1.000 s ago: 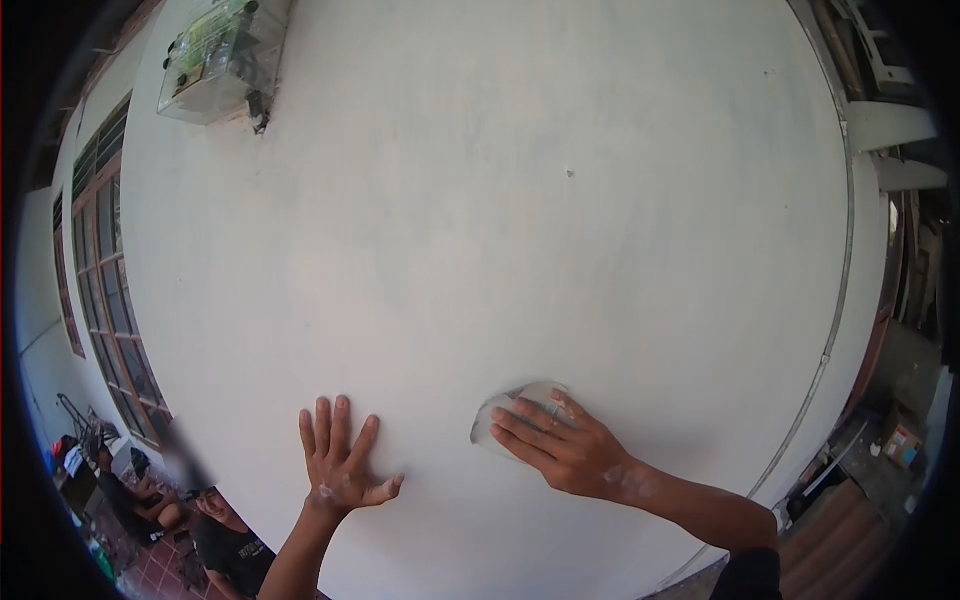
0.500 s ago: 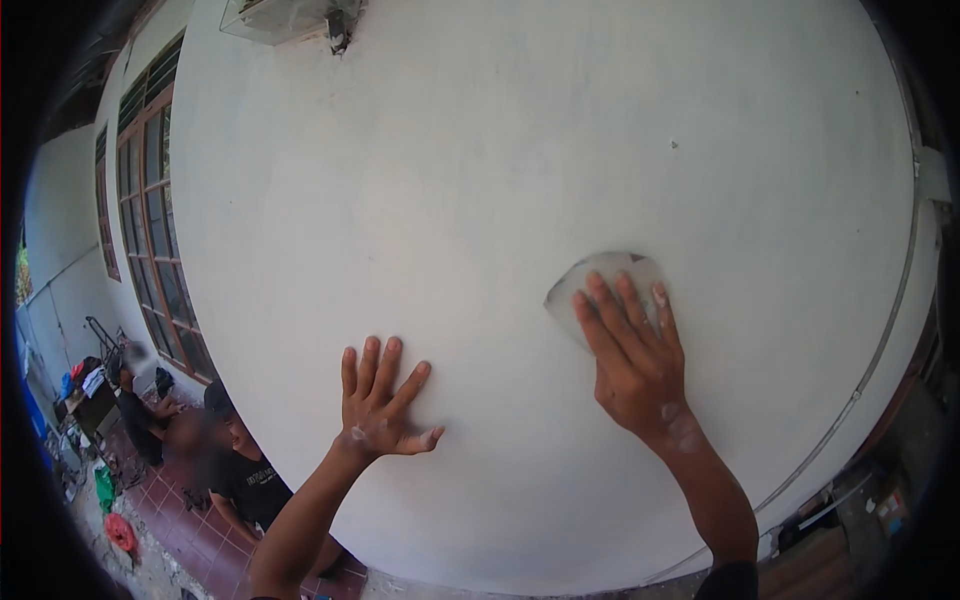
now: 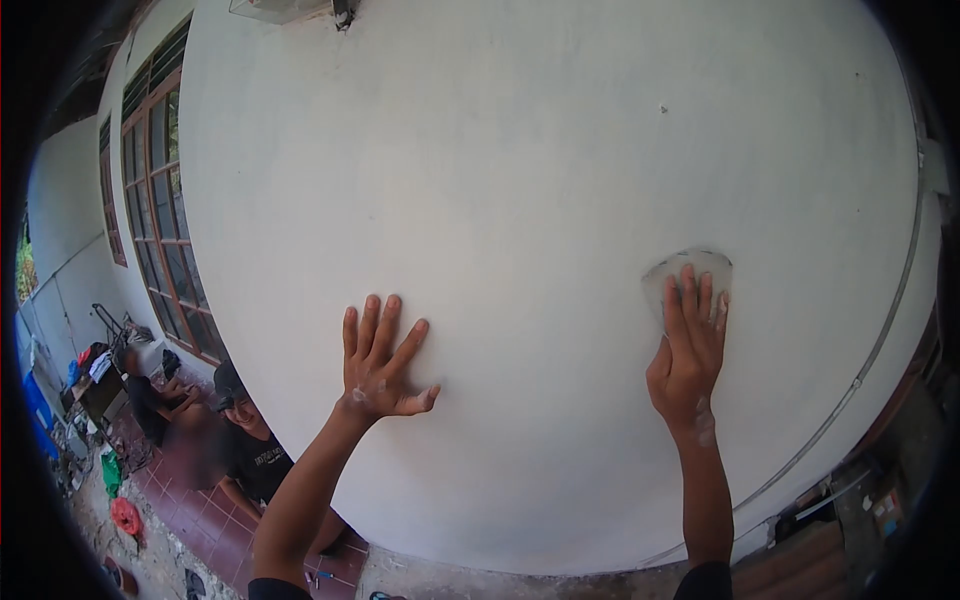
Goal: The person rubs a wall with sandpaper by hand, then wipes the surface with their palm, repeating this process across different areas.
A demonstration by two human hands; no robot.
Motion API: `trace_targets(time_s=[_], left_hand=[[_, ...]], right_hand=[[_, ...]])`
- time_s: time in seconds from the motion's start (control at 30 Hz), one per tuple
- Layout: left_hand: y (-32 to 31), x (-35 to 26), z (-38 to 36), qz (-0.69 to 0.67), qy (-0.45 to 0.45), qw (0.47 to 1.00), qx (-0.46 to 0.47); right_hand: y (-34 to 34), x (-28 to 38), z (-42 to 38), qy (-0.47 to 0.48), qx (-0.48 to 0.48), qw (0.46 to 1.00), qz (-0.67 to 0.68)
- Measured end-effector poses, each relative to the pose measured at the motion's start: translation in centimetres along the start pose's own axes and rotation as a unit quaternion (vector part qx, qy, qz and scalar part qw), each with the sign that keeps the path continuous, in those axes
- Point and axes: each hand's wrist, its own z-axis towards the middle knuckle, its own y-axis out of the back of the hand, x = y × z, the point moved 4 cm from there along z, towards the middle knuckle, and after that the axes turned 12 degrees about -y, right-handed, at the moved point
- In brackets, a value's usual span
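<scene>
A white wall (image 3: pixel 500 430) fills most of the view. My left hand (image 3: pixel 380 360) lies against it, fingers spread and thumb out to the right, holding nothing. Further right, my right hand (image 3: pixel 690 345) presses a pale, thin sheet of sandpaper (image 3: pixel 655 285) to the wall under outstretched fingers. The sheet's upper edge curves above the fingertips, while the hand hides its lower part. Whitish dust marks both hands near the wrists.
Two people sit at lower left on red tiles, one in a dark shirt (image 3: pixel 255 460) close by. A barred window (image 3: pixel 165 200) is at left. A grey pipe (image 3: pixel 885 340) runs down the wall's right side. A bracket (image 3: pixel 343 14) juts out at the top.
My right hand has moved right across the wall with the sandpaper and now points more upright. My left hand keeps its spread pose and appears slightly higher as the view has shifted.
</scene>
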Motion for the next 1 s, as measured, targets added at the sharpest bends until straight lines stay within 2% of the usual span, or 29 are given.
trace_targets(time_s=[0.03,0.17,0.3,0.37,0.47,0.57,0.63,0.7,0.77,0.87,0.9,1.0], left_hand=[[0.1,0.0,-0.1,0.003,0.001,1.0,0.003],[0.1,-0.4,-0.3,-0.008,-0.001,1.0,0.009],[0.1,0.0,-0.1,-0.009,0.002,1.0,0.002],[0.0,0.2,-0.1,0.001,-0.01,1.0,-0.002],[0.3,0.0,0.1,-0.006,0.001,1.0,0.008],[0.4,0.1,0.1,-0.004,0.001,1.0,-0.002],[0.2,0.4,0.2,0.0,-0.014,1.0,-0.004],[0.4,0.2,0.2,-0.001,-0.004,1.0,-0.007],[0.2,0.2,0.0,0.006,-0.008,1.0,-0.003],[0.4,0.1,0.1,-0.005,-0.001,1.0,-0.006],[0.6,-0.1,-0.1,-0.004,-0.002,1.0,0.001],[0.6,0.2,0.2,-0.032,0.013,0.999,-0.01]], right_hand=[[-0.1,-0.8,-1.0,-0.036,-0.016,0.999,0.006],[-1.8,0.3,-7.0,-0.044,0.021,0.999,-0.006],[-1.9,1.8,-2.9,-0.006,0.045,0.999,0.017],[-0.3,-0.9,-0.1,-0.071,-0.034,0.997,0.006],[1.0,-6.5,-3.7,-0.168,-0.086,0.982,0.023],[-0.9,-4.4,-10.1,-0.166,-0.04,0.985,0.024],[-2.6,-0.3,-10.1,-0.091,0.032,0.995,0.006],[-3.0,2.3,-5.9,-0.011,0.034,0.999,0.001],[-1.5,1.7,-0.3,-0.021,0.003,1.0,-0.001],[0.5,-3.7,1.1,-0.139,-0.116,0.982,0.06],[0.6,-4.8,-0.7,-0.177,-0.114,0.976,0.057],[-1.3,-3.1,-5.5,-0.184,-0.111,0.975,0.06]])
